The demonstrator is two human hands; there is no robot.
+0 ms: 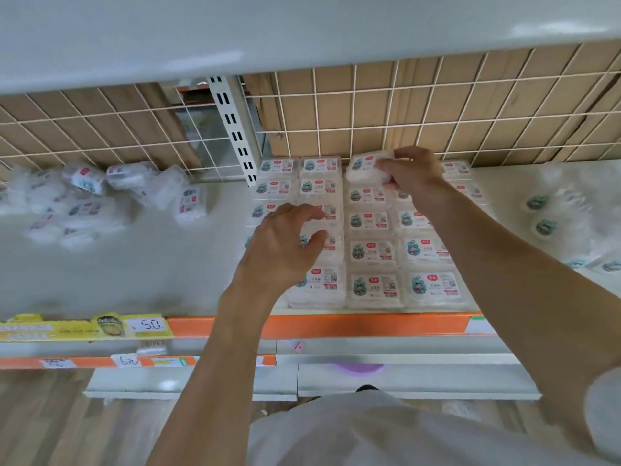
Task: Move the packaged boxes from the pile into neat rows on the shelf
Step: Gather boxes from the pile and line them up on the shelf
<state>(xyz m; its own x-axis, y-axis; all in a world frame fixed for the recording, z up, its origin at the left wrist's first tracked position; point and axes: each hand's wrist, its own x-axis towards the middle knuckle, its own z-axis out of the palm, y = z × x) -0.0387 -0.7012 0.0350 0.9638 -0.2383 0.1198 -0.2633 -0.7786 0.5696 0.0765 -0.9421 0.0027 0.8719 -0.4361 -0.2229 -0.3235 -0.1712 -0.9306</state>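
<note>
Far to the left, a loose pile of packaged boxes (84, 203) is lying jumbled on the shelf (161, 264), some tilted against the wire grid backing (100, 129), and blurred enough that I cannot count them. Below it, a yellow price strip (84, 327) is sitting on the shelf's front edge, joining an orange edge strip (336, 326) that is running on to the right.

Moving toward the middle, a slotted white upright (235, 129) is dividing the back panel. The person's left hand (285, 250) is hovering over the left columns of the neat rows (373, 253); its fingers are spread and loosely curved, holding nothing, though I cannot tell whether the fingertips are touching the packs beneath.

The rows are lying flat, labels up, edge to edge from the front lip back to the grid.

Further right, the right hand (413, 173) is reaching to the back of the rows, its fingers and thumb gripping one packaged box (366, 169), which is sitting at the rear of its column, just in front of the grid.

At the far right, more packs (551, 223) are lying scattered and blurred on the shelf.
</note>
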